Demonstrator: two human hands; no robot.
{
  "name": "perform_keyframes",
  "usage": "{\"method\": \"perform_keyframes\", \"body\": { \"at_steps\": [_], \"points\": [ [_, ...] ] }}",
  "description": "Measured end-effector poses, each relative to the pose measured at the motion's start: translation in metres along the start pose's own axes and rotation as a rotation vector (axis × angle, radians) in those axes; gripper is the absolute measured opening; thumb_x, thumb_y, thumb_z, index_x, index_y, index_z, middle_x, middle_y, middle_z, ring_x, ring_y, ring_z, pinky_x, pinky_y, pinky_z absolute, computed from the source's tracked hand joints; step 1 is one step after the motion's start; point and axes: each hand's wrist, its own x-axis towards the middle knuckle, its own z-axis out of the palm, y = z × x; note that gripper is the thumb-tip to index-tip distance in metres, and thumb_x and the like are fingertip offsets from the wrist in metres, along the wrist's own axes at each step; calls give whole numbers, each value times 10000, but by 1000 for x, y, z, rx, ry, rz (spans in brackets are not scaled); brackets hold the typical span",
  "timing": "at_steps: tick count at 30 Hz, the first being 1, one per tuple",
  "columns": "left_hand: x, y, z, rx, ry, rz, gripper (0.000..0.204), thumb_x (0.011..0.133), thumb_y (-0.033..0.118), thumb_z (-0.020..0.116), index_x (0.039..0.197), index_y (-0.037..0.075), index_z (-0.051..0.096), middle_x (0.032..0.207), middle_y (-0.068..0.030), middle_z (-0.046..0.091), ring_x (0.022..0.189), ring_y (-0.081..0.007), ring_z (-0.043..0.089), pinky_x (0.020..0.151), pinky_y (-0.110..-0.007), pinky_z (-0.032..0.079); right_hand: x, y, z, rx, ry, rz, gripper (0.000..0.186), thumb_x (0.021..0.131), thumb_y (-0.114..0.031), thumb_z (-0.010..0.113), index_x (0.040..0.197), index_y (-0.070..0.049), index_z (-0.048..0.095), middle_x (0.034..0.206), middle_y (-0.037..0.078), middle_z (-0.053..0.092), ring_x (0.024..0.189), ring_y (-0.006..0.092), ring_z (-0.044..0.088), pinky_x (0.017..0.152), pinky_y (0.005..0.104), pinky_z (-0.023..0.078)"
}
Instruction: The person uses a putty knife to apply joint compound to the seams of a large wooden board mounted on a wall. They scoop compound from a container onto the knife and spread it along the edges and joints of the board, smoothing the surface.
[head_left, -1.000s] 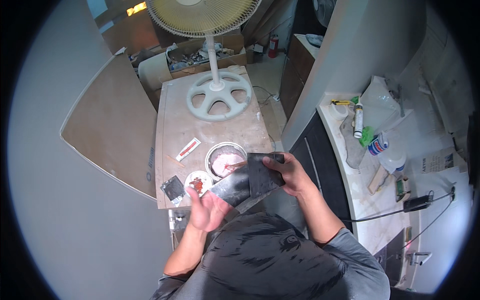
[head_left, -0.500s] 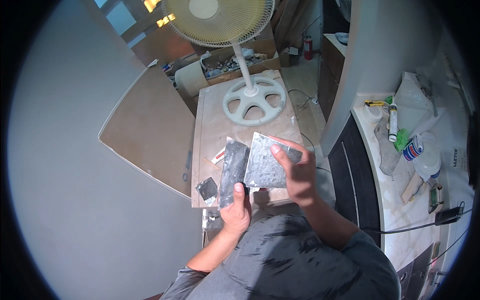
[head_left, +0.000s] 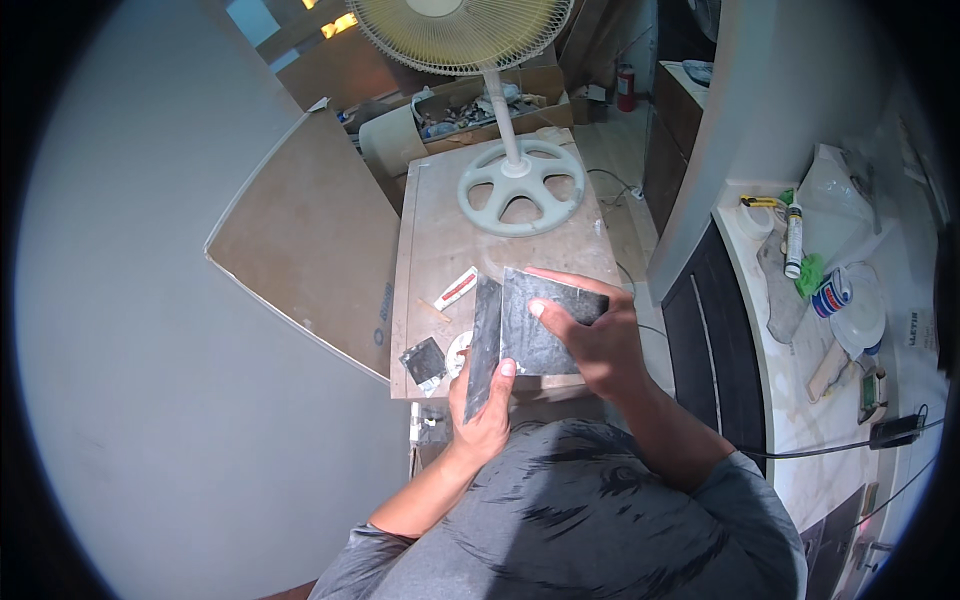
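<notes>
- Left hand (head_left: pixel 482 430): partly closed, thumb on top, gripping a narrow dark piece (head_left: pixel 484 345); piece stands steeply tilted, probably to bring 1 long edge up to the other piece.
- Right hand (head_left: pixel 606 345): partly closed on a square dark plate (head_left: pixel 535 335); thumb presses the face, fingers go behind, likely to keep it flat and steady.
- Both pieces are above the table's (head_left: pixel 432 220) near edge, side by side; contact along the edges, cannot tell. Left thumb sits at the plate's lower corner, seemingly steadying it.
- Table's near left corner: small dark square (head_left: pixel 424 360); white round container (head_left: pixel 457 352) just beside it, mostly hidden by the hands' load.
- Red-and-white tube (head_left: pixel 457 289) and thin stick (head_left: pixel 434 311) lie on the table's left half, within easy reach.
- Fan base (head_left: pixel 515 172) stands at the table's far end, presumably leaving working room nearer.
</notes>
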Motion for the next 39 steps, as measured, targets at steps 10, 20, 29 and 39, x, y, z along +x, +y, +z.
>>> {"method": "perform_keyframes", "body": {
  "at_steps": [10, 20, 29, 39],
  "points": [
    [4, 10, -4, 37, -139, -97, 181, 1023, 158, 613, 1050, -21, 623, 799, -3, 570, 754, -80, 486, 671, -253, 422, 1, 16, -18, -349, -95, -532, 244, 918, -43, 679, 1152, 18, 716, 1084, 175, 739, 925, 163, 717, 820, 287, 584],
    [11, 37, -9, 48, -307, -189, 278, 1014, 145, 620, 1227, -31, 591, 970, -66, 650, 895, -133, 574, 816, -301, 484, -6, -6, -19, -146, -163, -270, 230, 906, -22, 661, 1121, 25, 727, 1071, 204, 737, 951, 207, 725, 833, 311, 583],
    [26, 45, -25, 104, -592, -216, 355, 1016, 129, 620, 1334, -3, 533, 1166, -100, 613, 1078, -168, 566, 951, -333, 470, -2, 0, -21, -160, -326, -172, 276, 874, -73, 690, 1130, 14, 740, 961, 163, 766, 898, 163, 725, 834, 291, 571],
    [47, 35, -35, -194, -862, -554, 259, 976, 59, 667, 1228, 42, 611, 1066, -10, 666, 1018, -118, 607, 878, -301, 510, 6, 3, -23, -274, -574, -200, 261, 832, -45, 721, 1084, 6, 767, 948, 163, 775, 889, 220, 751, 869, 311, 565]
  ]
}}
